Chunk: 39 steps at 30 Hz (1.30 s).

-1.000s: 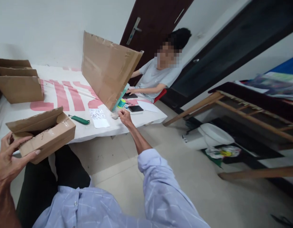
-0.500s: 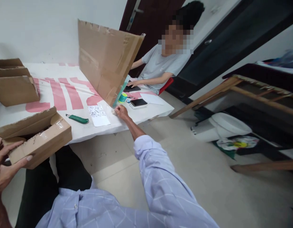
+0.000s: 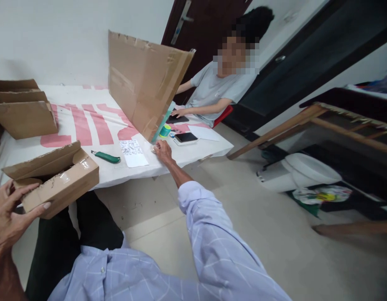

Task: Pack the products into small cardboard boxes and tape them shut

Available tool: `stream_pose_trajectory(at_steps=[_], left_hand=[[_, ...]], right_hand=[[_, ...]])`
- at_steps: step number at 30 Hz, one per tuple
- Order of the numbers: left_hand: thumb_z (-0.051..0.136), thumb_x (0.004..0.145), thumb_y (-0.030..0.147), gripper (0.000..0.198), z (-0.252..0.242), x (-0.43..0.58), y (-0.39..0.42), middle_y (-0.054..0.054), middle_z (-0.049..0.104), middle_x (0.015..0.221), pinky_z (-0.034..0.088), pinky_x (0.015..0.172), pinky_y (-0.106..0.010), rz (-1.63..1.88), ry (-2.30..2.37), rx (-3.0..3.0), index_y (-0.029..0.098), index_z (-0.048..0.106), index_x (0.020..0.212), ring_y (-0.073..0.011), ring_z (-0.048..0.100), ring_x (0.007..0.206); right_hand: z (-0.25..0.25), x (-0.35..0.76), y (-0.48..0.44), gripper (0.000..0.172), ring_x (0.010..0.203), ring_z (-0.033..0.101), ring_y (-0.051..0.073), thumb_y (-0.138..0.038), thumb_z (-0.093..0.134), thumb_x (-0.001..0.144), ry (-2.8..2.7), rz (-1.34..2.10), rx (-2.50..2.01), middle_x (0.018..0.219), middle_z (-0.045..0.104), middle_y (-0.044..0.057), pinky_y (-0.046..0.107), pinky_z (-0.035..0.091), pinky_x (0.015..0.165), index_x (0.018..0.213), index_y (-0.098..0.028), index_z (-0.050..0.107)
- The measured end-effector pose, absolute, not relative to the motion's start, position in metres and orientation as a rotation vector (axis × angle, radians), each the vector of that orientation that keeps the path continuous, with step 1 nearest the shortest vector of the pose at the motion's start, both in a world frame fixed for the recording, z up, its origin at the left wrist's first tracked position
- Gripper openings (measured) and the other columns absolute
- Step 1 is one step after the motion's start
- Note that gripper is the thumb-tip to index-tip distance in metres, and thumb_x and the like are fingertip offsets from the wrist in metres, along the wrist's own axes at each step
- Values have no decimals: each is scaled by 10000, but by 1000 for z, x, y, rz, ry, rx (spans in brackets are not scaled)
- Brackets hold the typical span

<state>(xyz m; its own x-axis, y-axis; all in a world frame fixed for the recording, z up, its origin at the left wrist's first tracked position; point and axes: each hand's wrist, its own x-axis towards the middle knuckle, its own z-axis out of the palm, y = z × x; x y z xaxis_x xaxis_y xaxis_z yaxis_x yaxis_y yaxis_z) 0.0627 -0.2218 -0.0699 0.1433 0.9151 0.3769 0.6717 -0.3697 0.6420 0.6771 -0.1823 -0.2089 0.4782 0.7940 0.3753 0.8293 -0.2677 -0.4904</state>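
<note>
My left hand [image 3: 16, 209] is closed on the near left end of a small open cardboard box [image 3: 70, 184], thumb on the outer side and fingers over the top edge. The box is tilted at the table's front edge, above my legs. My right hand [image 3: 163, 150] reaches out to the table, its fingers closed around a small whitish thing that I cannot make out. The lower corner of a large upright cardboard sheet [image 3: 143, 83] is just beyond those fingers. Between my hands lie a green utility knife [image 3: 106, 156] and a paper with small drawings [image 3: 133, 153].
Another cardboard box [image 3: 27, 119] stands at the table's left. Behind the large sheet sits a person in a grey shirt [image 3: 209, 90], hands on the table. A roll of green tape [image 3: 165, 131] and a phone [image 3: 186, 137] lie near them. A white bucket [image 3: 301, 171] is on the floor at right.
The whole view has shifted slightly, so things appear a little further right and down. My left hand still grips the box; my right hand remains at the same spot on the table.
</note>
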Motion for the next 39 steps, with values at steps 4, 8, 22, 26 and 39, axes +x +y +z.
stream_pose_trajectory(at_steps=[4,8,22,26,39], left_hand=[[765,740,563,415,-71,62,-223,-44,511,1448,494,1197,-529,1076,1523,2134,339,757,1090,-359,506,1466],[772,741,581,460,-75,60,-222,-62,499,1455,485,1208,-526,1077,1513,2150,307,756,1110,-357,502,1460],[910,656,583,944,-86,50,-234,-134,396,1570,524,1153,-586,984,1301,2001,273,531,1463,-392,435,1502],[925,652,556,1050,-93,46,-235,-146,366,1599,509,1155,-604,983,1207,2007,291,431,1540,-402,404,1522],[912,721,457,1112,-105,41,-242,-166,296,1666,490,1182,-592,975,1065,2011,303,308,1641,-424,348,1561]], right_hand=[[-211,670,-184,221,1084,536,293,-258,474,975,-1417,-118,-2137,1149,653,181,437,421,1068,935,-185,679],[-215,663,-188,325,1163,504,319,-304,440,1022,-1461,-158,-2194,1292,617,210,468,408,1082,1042,-158,730],[-182,609,-218,456,1185,546,376,-351,443,1001,-1434,-274,-2052,1299,632,283,543,435,1020,1345,-95,599],[-141,542,-207,379,1132,579,350,-416,449,1058,-1624,-330,-1560,1180,675,245,530,463,1021,1229,-155,666],[-70,351,-267,121,910,619,209,-196,589,1047,-2467,-333,-832,961,697,80,339,530,829,979,-213,688]])
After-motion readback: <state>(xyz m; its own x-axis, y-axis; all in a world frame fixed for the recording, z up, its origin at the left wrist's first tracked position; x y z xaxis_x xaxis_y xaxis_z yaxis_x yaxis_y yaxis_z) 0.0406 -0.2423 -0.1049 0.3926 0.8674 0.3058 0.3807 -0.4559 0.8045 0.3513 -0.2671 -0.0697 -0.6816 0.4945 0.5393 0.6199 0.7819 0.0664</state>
